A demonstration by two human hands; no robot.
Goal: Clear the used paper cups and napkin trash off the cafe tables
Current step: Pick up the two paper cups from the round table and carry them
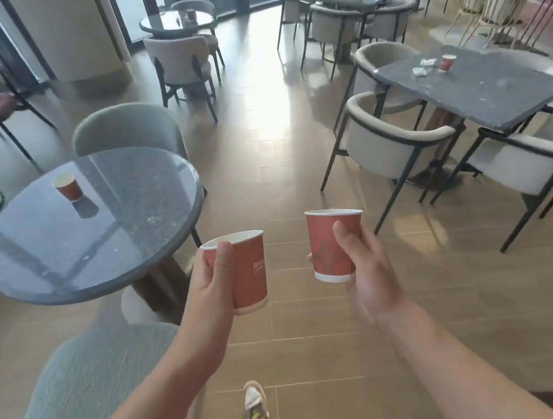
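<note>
My left hand (212,282) grips a red paper cup (249,271) over the wooden floor, thumb across its side near the rim. My right hand (364,264) holds a second red cup (324,245) upright, thumb on its front. A third red cup (67,186) stands on the round glass table (132,225) at my left. On the dark rectangular table (496,91) at the right stand another red cup (448,62) and two crumpled white napkins (422,67).
A grey-green chair (81,386) sits close at lower left, another (128,129) behind the round table. White armchairs (394,140) ring the rectangular table. An aisle of wooden floor (275,123) runs ahead between the tables. More tables and chairs fill the back.
</note>
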